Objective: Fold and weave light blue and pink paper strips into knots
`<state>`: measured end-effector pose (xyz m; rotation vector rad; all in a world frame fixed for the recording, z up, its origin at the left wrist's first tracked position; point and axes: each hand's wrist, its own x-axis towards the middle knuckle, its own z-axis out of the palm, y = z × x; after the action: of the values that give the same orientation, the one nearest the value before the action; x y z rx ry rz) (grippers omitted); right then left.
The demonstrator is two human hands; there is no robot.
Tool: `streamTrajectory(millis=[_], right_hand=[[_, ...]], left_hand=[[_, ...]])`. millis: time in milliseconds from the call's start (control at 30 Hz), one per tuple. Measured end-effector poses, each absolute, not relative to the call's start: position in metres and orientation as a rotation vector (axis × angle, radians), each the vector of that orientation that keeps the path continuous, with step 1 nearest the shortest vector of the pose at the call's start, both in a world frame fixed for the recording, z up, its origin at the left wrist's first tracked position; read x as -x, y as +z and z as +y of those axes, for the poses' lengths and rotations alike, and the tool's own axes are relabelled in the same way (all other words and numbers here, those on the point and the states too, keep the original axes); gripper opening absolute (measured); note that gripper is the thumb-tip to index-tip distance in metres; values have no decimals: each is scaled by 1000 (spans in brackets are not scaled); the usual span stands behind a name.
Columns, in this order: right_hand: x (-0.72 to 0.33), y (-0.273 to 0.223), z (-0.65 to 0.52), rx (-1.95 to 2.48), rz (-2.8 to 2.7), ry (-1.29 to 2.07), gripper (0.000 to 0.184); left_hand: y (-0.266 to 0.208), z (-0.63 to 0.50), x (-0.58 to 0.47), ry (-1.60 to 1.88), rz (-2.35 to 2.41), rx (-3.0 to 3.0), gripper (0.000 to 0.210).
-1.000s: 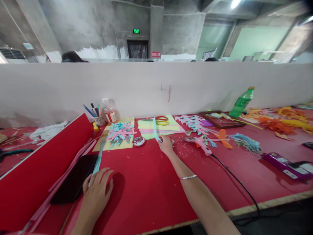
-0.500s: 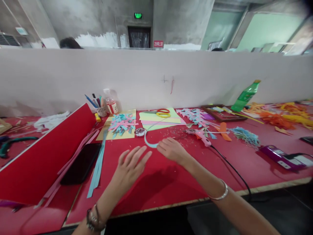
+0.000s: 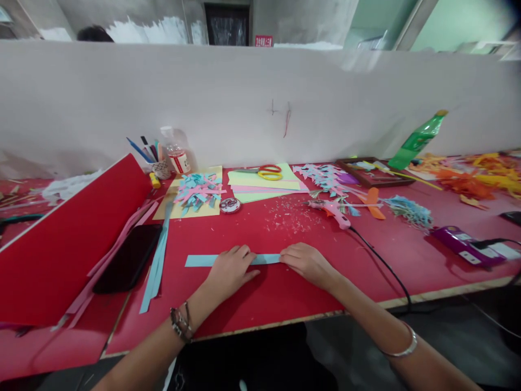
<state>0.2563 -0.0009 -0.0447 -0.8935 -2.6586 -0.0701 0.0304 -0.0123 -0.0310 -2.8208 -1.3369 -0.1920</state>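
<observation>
A blue paper strip (image 3: pixel 266 259) lies on the red bench (image 3: pixel 260 298), close to the front edge and running along it. The left hand (image 3: pixel 232 271) lies over the strip, its grip loose, with the thumb spread away from the other fingers. The strip's left end pokes out past that hand. The right hand (image 3: pixel 307 265) pinches the strip's right end. More blue strips (image 3: pixel 154 271) lie nearer the left edge, beside a black phone (image 3: pixel 128 258). Toward the back edge, a pile of pink and blue paper bits (image 3: pixel 198 191) sits on a yellow sheet (image 3: pixel 211 210). Scissors (image 3: pixel 269 175) with red and yellow handles lie on colored papers (image 3: pixel 260 188). A pink glue gun (image 3: pixel 336 212) lies right of the middle, its black cord (image 3: pixel 385 260) running to the front edge.
</observation>
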Motion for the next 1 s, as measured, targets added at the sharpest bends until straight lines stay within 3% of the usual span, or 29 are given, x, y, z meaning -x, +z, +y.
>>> streamTrajectory(millis=[133, 400, 1000], right_hand=[[-252, -41, -2, 1014, -2637, 18, 28], [-228, -40, -2, 1089, -2704, -201, 18], [-203, -43, -14, 1027, -2673, 88, 16]], left_hand=[[-32, -8, -37, -222, -1373, 2832, 21], [-34, -5, -41, -271, -1389, 2843, 22], [-34, -22, -23, -328, -1514, 2930, 18]])
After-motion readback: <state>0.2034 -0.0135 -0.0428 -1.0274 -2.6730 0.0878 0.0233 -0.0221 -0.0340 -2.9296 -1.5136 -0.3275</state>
